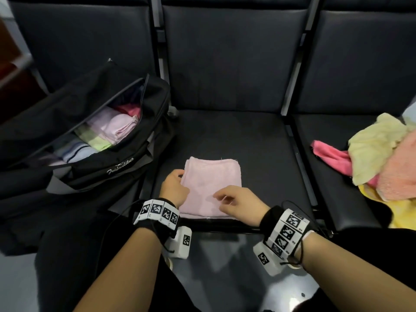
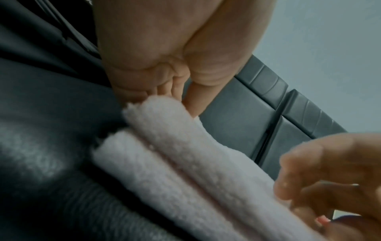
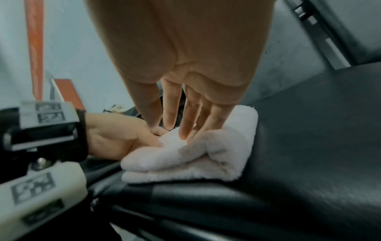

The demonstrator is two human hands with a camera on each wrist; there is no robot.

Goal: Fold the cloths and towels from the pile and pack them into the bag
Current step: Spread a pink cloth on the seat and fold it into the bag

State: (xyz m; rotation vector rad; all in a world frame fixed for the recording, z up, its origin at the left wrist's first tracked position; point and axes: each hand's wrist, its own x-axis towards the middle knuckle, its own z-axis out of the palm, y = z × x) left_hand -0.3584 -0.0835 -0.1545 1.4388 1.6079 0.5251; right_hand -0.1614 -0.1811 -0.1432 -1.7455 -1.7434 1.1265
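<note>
A folded pale pink towel (image 1: 211,185) lies on the middle black seat (image 1: 247,136). My left hand (image 1: 174,188) holds its left edge, and in the left wrist view the fingers (image 2: 193,101) curl in behind the upper folded layer (image 2: 185,154). My right hand (image 1: 236,201) lies on top of the towel near its front edge. Its fingers (image 3: 185,117) are straight and touch the cloth (image 3: 206,154). The open black bag (image 1: 101,131) stands on the left seat with several folded towels inside. The loose pile (image 1: 382,158) of yellow, pink and peach cloths sits on the right seat.
Seat backs rise behind all three seats. Metal dividers (image 1: 299,158) separate the seats. The bag's flap and dark fabric spread over the left seat towards my knees. The seat's front edge (image 1: 213,224) runs just below the towel.
</note>
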